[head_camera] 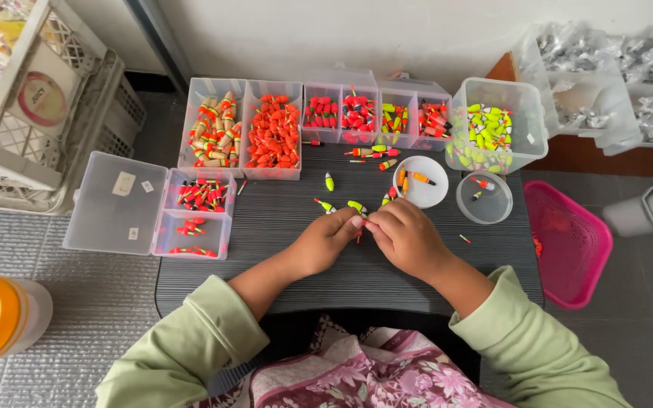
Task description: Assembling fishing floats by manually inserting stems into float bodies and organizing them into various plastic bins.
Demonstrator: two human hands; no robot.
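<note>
Loose pale green sleeves pushed up the forearms, pink and maroon floral garment over the lap, bare hands

You sit at a small home workbench: a dark table (281, 219) crowded with clear sorting boxes (273, 128) of bright fishing floats (272, 136), crates (47, 106) stacked far left.
</note>
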